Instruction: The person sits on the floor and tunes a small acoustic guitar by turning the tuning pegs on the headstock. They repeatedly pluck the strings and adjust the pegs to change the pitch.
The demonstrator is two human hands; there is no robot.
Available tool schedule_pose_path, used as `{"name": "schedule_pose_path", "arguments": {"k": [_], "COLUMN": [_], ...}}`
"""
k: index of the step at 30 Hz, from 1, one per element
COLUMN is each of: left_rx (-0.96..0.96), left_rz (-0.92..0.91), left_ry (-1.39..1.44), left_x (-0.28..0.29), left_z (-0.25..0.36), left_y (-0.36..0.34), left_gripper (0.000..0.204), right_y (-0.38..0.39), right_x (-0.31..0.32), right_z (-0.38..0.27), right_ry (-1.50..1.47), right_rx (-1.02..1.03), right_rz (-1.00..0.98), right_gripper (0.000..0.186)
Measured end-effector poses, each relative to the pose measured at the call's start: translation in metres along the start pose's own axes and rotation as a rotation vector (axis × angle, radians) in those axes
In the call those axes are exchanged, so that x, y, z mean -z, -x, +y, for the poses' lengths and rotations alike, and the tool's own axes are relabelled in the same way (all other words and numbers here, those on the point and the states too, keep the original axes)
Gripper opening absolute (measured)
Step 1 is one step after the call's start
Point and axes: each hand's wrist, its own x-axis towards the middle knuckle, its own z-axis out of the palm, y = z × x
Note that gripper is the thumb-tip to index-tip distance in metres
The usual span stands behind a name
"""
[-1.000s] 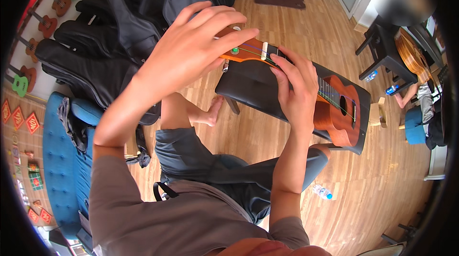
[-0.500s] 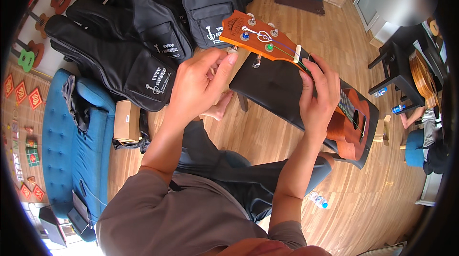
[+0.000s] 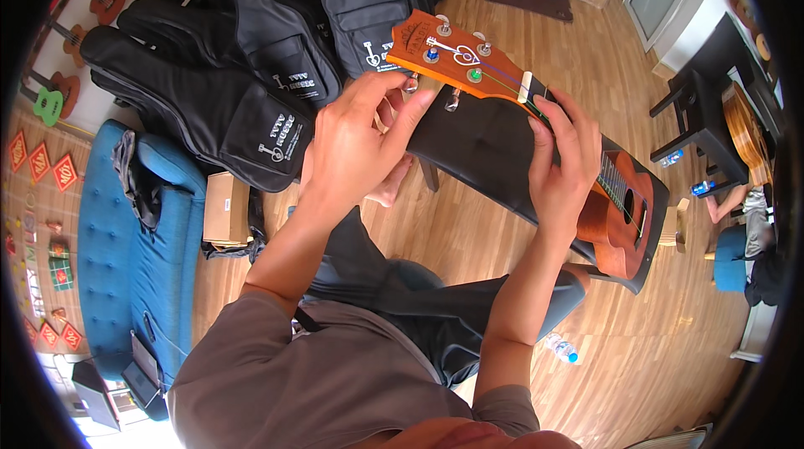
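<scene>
1. A wooden plank floor (image 3: 620,357) fills the room; black gig bags (image 3: 251,72) lie heaped beside a blue sofa (image 3: 126,256), and a small water bottle (image 3: 563,348) lies on the floor.
2. The ukulele (image 3: 615,206), orange-brown with coloured tuner buttons on its headstock (image 3: 444,55), rests over a black case (image 3: 486,156) on the lap.
3. The left hand (image 3: 356,143) pinches a tuning peg (image 3: 410,85); the right hand (image 3: 565,168) wraps the neck.
4. The strings are mostly hidden under the fingers.

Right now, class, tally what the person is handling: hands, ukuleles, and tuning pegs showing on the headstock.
Hands: 2, left hand and right hand
Ukulele: 1
Tuning pegs: 4
Total: 7
</scene>
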Motion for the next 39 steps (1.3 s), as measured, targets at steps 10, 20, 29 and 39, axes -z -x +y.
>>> {"name": "schedule_pose_path", "arguments": {"k": [10,20,29,39], "left_rx": [0.603,-0.119,0.427,-0.164], "left_rz": [-0.241,0.163,-0.015,0.182], "left_ry": [0.815,0.077,0.618,0.092], "left_x": [0.011,0.000,0.002,-0.004], "left_z": [-0.010,-0.001,-0.005,-0.010], "left_y": [-0.007,-0.005,-0.005,-0.001], "left_gripper": [0.036,0.019,0.011,0.025], "right_y": [-0.003,-0.001,0.000,-0.001], "right_x": [0.002,0.001,-0.001,-0.001], "right_z": [0.000,0.001,0.001,0.001], "right_ry": [-0.033,-0.030,-0.022,-0.034], "right_rx": [0.019,0.010,0.009,0.007], "right_rz": [0.033,0.023,0.008,0.014], "right_gripper": [0.025,0.023,0.023,0.022]}}
